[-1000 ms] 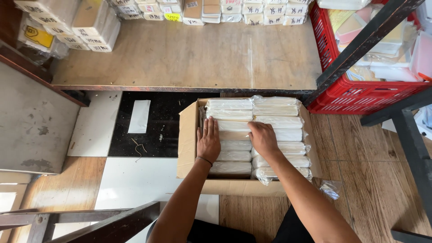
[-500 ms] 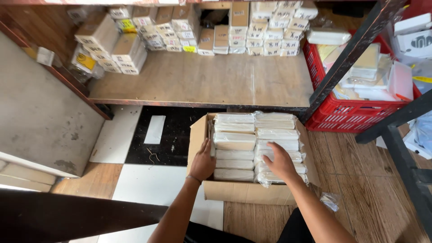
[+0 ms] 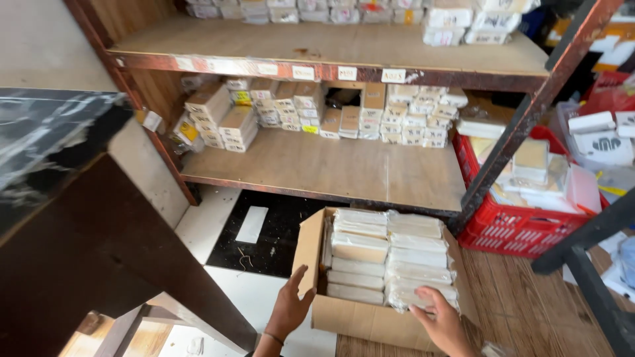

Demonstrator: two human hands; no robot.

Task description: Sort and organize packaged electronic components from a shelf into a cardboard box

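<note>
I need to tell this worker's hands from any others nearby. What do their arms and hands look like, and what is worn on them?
Both are bare: no gloves and no sleeves in view. The left hand has a thin dark band around its wrist. The right hand shows no ring or watch.

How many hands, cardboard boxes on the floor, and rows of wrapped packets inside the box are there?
Hands: 2 (left hand, right hand)
Cardboard box: 1
Rows of wrapped packets: 2 (left row, right row)
Total: 5

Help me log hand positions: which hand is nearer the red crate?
Right. The right hand rests on the wrapped packs in the cardboard box, below-left of the red crate; the left hand is at the box's far left wall.
</note>
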